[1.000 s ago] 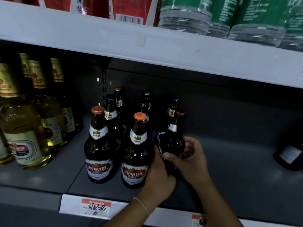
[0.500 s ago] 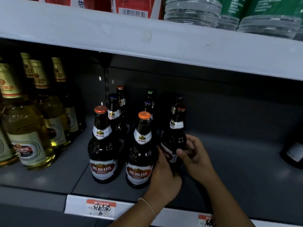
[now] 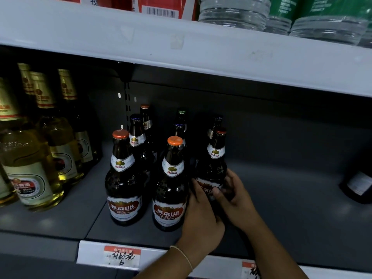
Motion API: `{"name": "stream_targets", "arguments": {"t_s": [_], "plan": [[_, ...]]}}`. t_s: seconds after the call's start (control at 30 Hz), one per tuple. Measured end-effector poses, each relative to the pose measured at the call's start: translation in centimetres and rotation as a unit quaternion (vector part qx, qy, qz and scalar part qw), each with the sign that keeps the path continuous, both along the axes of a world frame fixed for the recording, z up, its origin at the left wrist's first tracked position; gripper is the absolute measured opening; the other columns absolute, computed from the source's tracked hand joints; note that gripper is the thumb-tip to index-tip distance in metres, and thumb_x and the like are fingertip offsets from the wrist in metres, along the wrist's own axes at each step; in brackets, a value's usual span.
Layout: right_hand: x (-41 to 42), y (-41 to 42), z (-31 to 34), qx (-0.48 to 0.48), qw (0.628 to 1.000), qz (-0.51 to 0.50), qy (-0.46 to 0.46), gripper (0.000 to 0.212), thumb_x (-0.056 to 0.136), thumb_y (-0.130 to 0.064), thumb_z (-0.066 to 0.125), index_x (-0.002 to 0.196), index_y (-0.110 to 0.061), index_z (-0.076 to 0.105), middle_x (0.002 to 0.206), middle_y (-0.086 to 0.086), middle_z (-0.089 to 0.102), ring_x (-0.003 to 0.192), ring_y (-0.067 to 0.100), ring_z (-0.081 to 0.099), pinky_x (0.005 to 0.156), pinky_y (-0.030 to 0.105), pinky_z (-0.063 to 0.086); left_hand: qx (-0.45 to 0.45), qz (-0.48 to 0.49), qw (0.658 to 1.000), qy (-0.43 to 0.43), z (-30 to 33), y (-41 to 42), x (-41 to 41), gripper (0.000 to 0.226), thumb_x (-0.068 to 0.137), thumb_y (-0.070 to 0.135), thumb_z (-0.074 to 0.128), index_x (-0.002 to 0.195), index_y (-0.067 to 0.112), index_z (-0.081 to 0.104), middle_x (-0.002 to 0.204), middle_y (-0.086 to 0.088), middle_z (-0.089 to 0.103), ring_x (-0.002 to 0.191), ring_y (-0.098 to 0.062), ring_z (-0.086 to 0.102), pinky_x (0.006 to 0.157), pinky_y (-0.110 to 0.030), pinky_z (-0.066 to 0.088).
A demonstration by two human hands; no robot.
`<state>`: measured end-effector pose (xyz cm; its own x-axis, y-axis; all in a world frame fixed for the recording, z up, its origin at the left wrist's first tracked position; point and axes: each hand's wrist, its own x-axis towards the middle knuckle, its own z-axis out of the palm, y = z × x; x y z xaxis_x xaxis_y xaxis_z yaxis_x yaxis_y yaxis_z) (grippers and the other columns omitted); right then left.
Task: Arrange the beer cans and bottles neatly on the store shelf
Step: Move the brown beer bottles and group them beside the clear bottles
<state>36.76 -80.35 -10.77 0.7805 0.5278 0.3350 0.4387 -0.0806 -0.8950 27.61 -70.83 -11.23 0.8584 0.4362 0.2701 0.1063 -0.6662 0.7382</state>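
At centre frame, the left hand point(image 3: 201, 216) and right hand point(image 3: 234, 195) both wrap the lower body of a dark brown glass beer bottle with a red cap point(image 3: 214, 166), standing on the grey metal shelf point(image 3: 291, 214) right of two orange-capped bottles; judged step: squaring its label forward, next needing alignment into that front row.

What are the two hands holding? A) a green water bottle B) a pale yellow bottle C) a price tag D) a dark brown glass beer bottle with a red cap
D: the left hand and right hand both wrap the dark brown glass beer bottle with a red cap.
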Motion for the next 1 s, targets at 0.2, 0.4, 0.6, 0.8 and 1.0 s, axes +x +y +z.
{"name": "stream_targets", "arguments": {"t_s": [0.2, 0.4, 0.6, 0.8, 1.0], "plan": [[0.6, -0.02, -0.61, 0.013, 1.0, -0.023, 0.016, 0.065, 0.083, 0.007, 0.07, 0.138, -0.018, 0.044, 0.13, 0.0, 0.063, 0.121, 0.013, 0.061, 0.104, 0.035, 0.05, -0.057, -0.012, 0.998, -0.025, 0.03, -0.04, -0.01, 0.096, 0.079, 0.01, 0.053, 0.15, 0.013, -0.012, 0.157, -0.007, 0.012, 0.146, -0.016, 0.009, 0.118, -0.021, 0.005], [0.38, 0.04, -0.29, 0.014, 1.0, -0.021, -0.008, 0.06, 0.088, 0.008, 0.064, 0.135, -0.026, 0.046, 0.13, -0.007, 0.063, 0.121, 0.008, 0.06, 0.101, 0.023, 0.049, -0.073, -0.017, 0.996, -0.043, 0.23, 0.18, 0.14, 0.094, 0.078, 0.005, 0.054, 0.151, 0.012, -0.004, 0.155, -0.003, 0.02, 0.139, -0.001, 0.011, 0.099, 0.002, -0.008], [0.26, 0.02, -0.29, 0.0, 1.0, -0.023, -0.019, 0.059, 0.092, 0.004, 0.061, 0.135, -0.033, 0.043, 0.134, -0.008, 0.06, 0.123, 0.003, 0.058, 0.101, 0.02, 0.048, -0.07, -0.028, 0.997, -0.028, 0.12, 0.32, 0.13, 0.097, 0.078, 0.008, 0.055, 0.152, 0.014, -0.007, 0.157, -0.003, 0.017, 0.145, -0.011, 0.012, 0.112, -0.013, 0.002], [0.05, 0.14, -0.23, -0.004, 1.0, -0.024, -0.019, 0.059, 0.093, 0.004, 0.058, 0.14, -0.028, 0.042, 0.133, -0.004, 0.062, 0.122, 0.005, 0.059, 0.097, 0.017, 0.048, -0.063, -0.034, 0.997, -0.018, -0.07, 0.5, 0.14, 0.097, 0.077, 0.01, 0.055, 0.152, 0.012, -0.008, 0.157, -0.006, 0.017, 0.146, -0.014, 0.011, 0.117, -0.02, 0.006], [0.23, 0.0, -0.4, -0.015, 0.999, -0.038, -0.033, 0.058, 0.093, 0.001, 0.061, 0.143, -0.02, 0.042, 0.133, -0.002, 0.061, 0.12, 0.004, 0.06, 0.096, 0.019, 0.05, -0.067, -0.045, 0.997, -0.017, 0.03, 0.52, 0.12, 0.099, 0.077, 0.009, 0.055, 0.152, 0.014, -0.01, 0.156, -0.003, 0.016, 0.145, -0.013, 0.012, 0.116, -0.019, 0.006]]}}
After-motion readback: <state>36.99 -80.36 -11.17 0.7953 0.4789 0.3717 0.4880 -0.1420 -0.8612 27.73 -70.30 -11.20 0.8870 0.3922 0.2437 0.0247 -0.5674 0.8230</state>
